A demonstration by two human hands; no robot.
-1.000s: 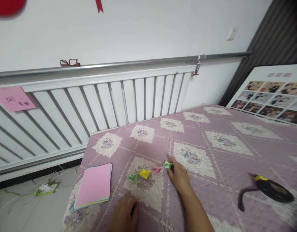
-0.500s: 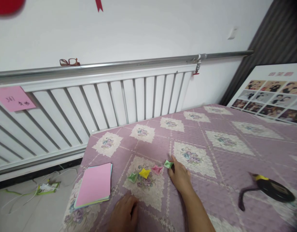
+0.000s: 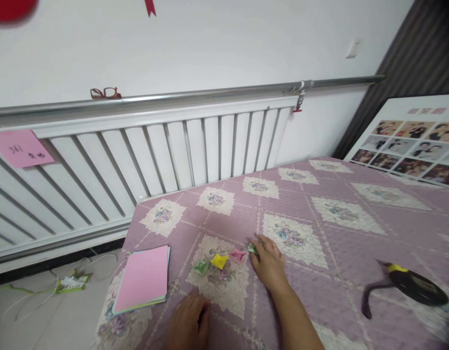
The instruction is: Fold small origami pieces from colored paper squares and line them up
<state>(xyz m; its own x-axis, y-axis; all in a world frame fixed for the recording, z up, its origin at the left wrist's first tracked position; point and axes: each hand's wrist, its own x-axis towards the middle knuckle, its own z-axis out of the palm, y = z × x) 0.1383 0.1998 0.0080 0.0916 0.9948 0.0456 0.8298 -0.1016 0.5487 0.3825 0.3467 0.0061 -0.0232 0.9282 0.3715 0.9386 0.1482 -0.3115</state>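
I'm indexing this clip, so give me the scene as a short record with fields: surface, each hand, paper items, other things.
surface: purple quilt with floral patches
row: left green fold, yellow fold, pink fold, right green fold
right hand: fingertips on the right green fold, partly covering it; grip unclear
left hand: curled on the quilt below the row, touching no paper
paper stack: pink on top, left of the row
other: black tool at right; glasses on the pipe; pink note on the radiator

Four small folded paper shapes lie in a slanting row at lower centre of the frame: green shape [image 3: 201, 267], yellow shape [image 3: 219, 261], pink shape [image 3: 238, 255], and a half-hidden second green shape [image 3: 252, 248] at the right end.
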